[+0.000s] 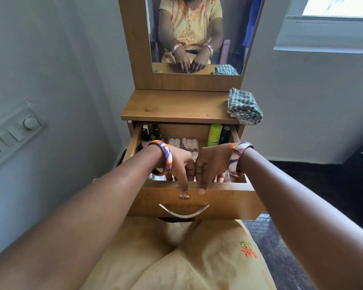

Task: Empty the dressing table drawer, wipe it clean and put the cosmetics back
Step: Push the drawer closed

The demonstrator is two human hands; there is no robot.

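Worktop (176,105): I'm seeing bare wood, cloth (244,106) lying ready.
Drawer (224,197): rigid, probably sliding easily.
Hands: left (180,162), right (212,162) both curling over its front edge.

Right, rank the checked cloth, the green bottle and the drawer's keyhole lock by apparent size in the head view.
1. Checked cloth, largest, folded on the tabletop's right edge.
2. Green bottle, back right of the drawer, partly hidden.
3. Keyhole lock, smallest, though nearest the camera.

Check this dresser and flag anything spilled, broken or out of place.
Nothing stands out. The drawer is pulled open with cosmetics still inside, no spill visible. The checked cloth lies bunched on the top's right corner, slightly over the edge. Both hands grip the drawer front.
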